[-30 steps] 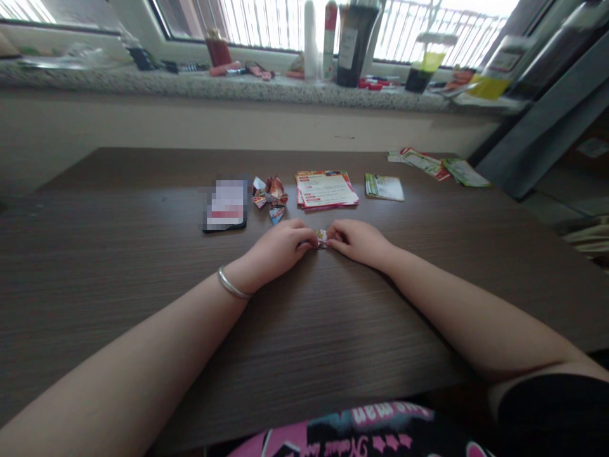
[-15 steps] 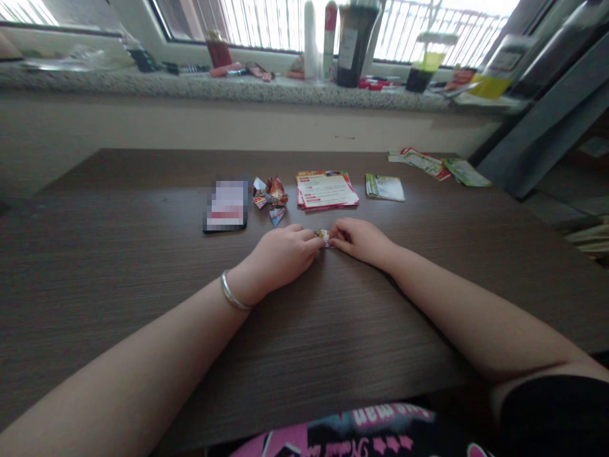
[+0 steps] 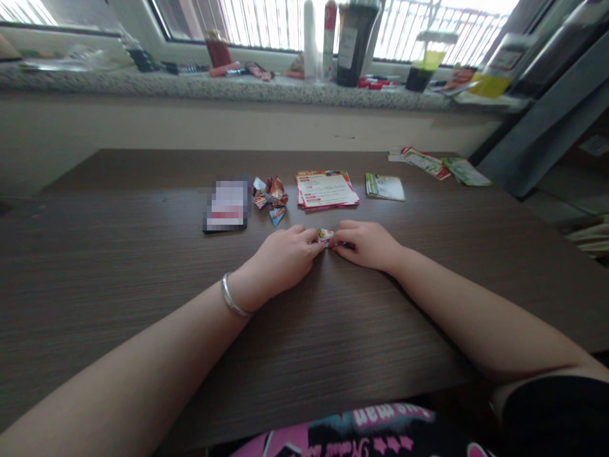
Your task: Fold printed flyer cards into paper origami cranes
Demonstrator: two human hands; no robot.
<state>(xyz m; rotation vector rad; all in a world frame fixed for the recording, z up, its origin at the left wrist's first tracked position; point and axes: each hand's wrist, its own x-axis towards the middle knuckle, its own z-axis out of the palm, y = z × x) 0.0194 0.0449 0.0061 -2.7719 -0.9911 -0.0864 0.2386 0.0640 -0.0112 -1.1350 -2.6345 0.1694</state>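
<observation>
A small piece of folded printed paper (image 3: 325,236) lies low over the table, mostly covered by fingers. My left hand (image 3: 288,259) grips its left side, with a silver bangle (image 3: 233,297) on the wrist. From the right, my right hand (image 3: 365,244) pinches the other side with thumb and fingertips. Just beyond my left hand sits a colourful folded paper figure (image 3: 272,198) with several pointed parts. Past the hands rests a stack of printed cards (image 3: 328,190) with red edges.
A blurred-out phone-like object (image 3: 226,206) lies left of the paper figure. Small green-edged cards (image 3: 386,188) lie right of the stack, and more cards (image 3: 425,164) near the back right. Bottles and a dark container (image 3: 351,47) stand on the stone windowsill (image 3: 266,91).
My right hand has shifted slightly and its fingers have closed further over the paper's right side. The left hand stays nearly in place; a bit of the paper's visible shape differs.
</observation>
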